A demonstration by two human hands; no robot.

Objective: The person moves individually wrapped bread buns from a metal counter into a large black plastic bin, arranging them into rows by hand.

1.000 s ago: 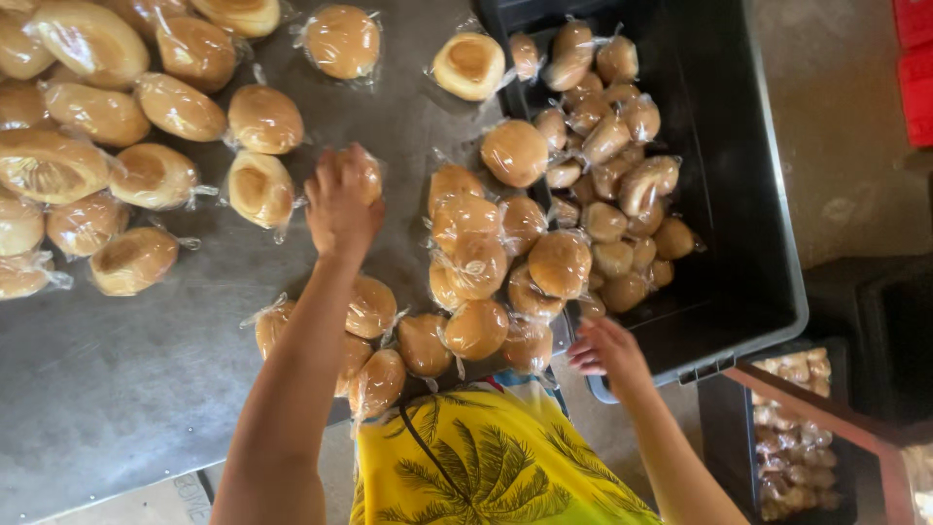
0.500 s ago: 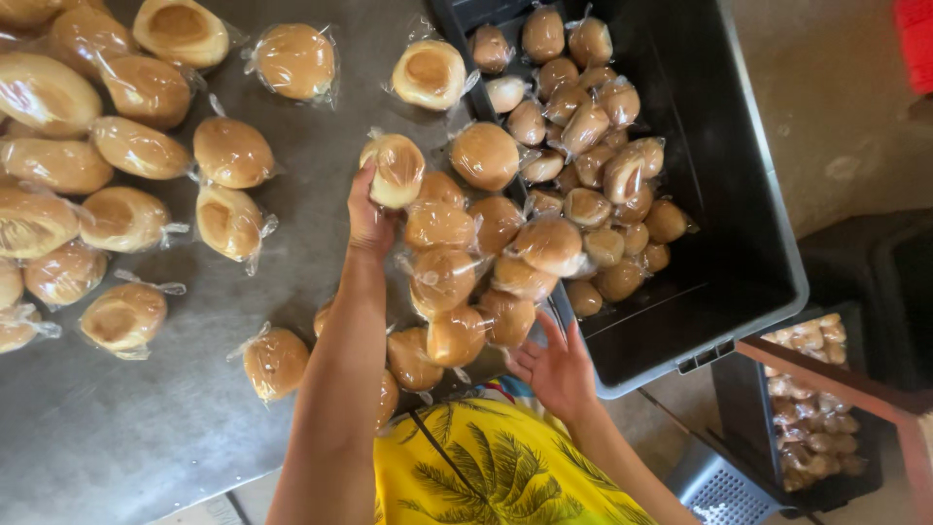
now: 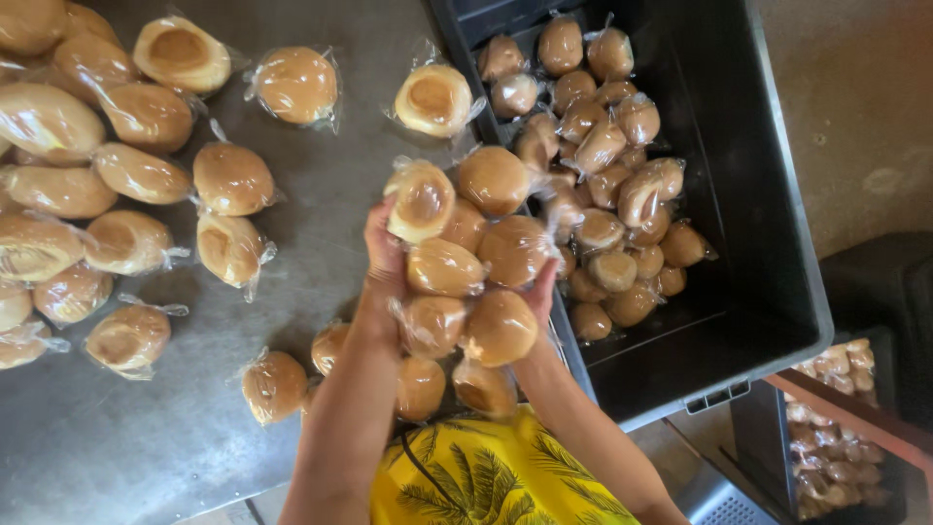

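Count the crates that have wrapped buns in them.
2. A large black crate right of the metal table; a smaller crate lower at the bottom right, partly behind a reddish bar. Both hold wrapped buns. Others may be out of view.

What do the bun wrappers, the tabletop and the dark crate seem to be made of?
Bun wrappers: thin clear plastic film, glossy, with twisted ends. Tabletop: probably metal, dull grey with a soft sheen. Crate: apparently moulded rigid plastic, dark and matte.

Left hand palm hidden behind wrapped buns; right hand mostly covered. Buns at 9 o'clock cropped by the edge.
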